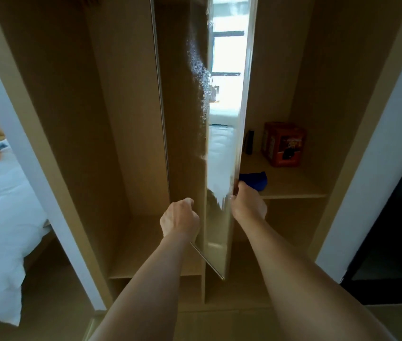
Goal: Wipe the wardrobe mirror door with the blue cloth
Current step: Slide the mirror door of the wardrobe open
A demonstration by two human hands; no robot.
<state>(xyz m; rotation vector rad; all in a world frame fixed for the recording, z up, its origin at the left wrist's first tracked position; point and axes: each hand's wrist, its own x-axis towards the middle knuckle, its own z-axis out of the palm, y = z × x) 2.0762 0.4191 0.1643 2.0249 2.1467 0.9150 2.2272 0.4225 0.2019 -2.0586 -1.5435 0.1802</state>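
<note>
The wardrobe mirror door (219, 134) stands ajar and is seen nearly edge-on, its long axis vertical, running from the top of the view down to the wardrobe base. All positions below are given relative to this door.

Blue cloth (255, 180): lies on the wooden shelf (291, 188) immediately right of the door's free edge, behind and just beyond the right hand. It is soft, crumpled, deep blue. No hand holds it.

Right hand (246, 205): placed at the door's right edge, low on the panel. The fingers appear to wrap the edge, but the contact is partly hidden, so the grasp cannot be confirmed. This hand is the nearer one to the cloth, which is almost touching it on the far side.

Left hand (179, 217): on the door's left side at about the same height, fingers curled into a loose fist. Whether it grips the door's inner edge or holds nothing cannot be told.

Surfaces: the mirror is smooth and reflective, showing a bright window and white bedding, with a mottled, streaked band down its middle. The wardrobe carcass is matt, pale wood laminate. An orange-red box (283, 146) sits further right on the same shelf.

Judgement: wiping has not begun; the next move calls for the right hand to reach rightward and slightly back to take the cloth
</note>
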